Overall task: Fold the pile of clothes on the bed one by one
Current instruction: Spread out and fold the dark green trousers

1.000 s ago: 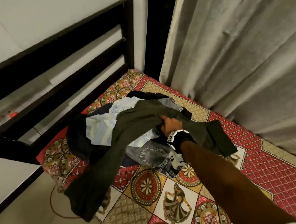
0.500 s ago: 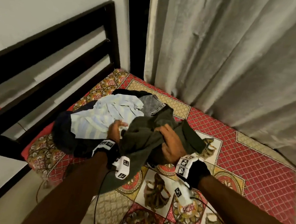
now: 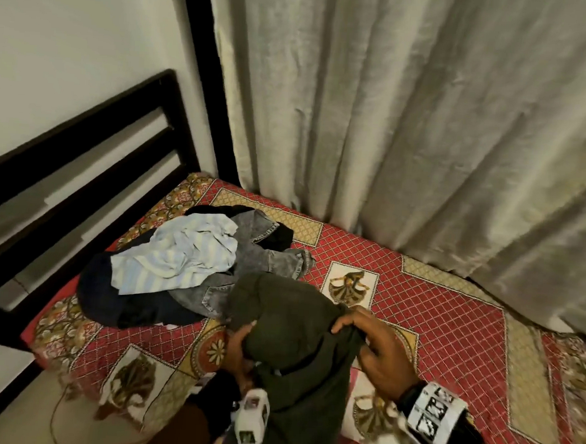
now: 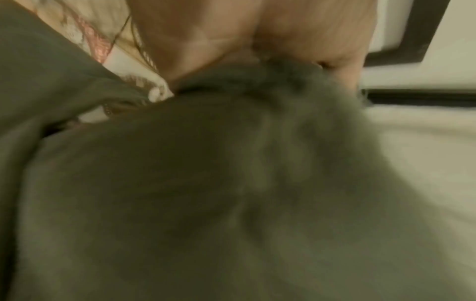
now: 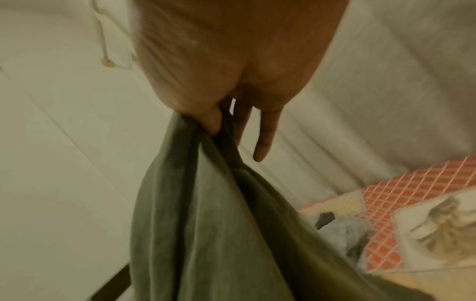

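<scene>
Right hand (image 3: 376, 354) is pinching a bunched edge of the green garment (image 3: 297, 352) between thumb and forefinger; in the right wrist view the other fingers (image 5: 265, 140) hang straight and loose beside the cloth. Left hand (image 3: 239, 349) is mostly buried under the same garment, fingers curled into a gathered fold, and the left wrist view is too blurry to show more than fabric bunching at the palm. So the garment's held up off the bed (image 3: 450, 317) between both hands, draping down toward the person. Just behind it sits the pile (image 3: 185, 270): a pale striped shirt (image 3: 179, 256) on top, grey jeans (image 3: 265, 251) and something dark underneath. Curtain (image 3: 410, 126) hangs behind the bed, dark headboard (image 3: 82, 161) to the left.
</scene>
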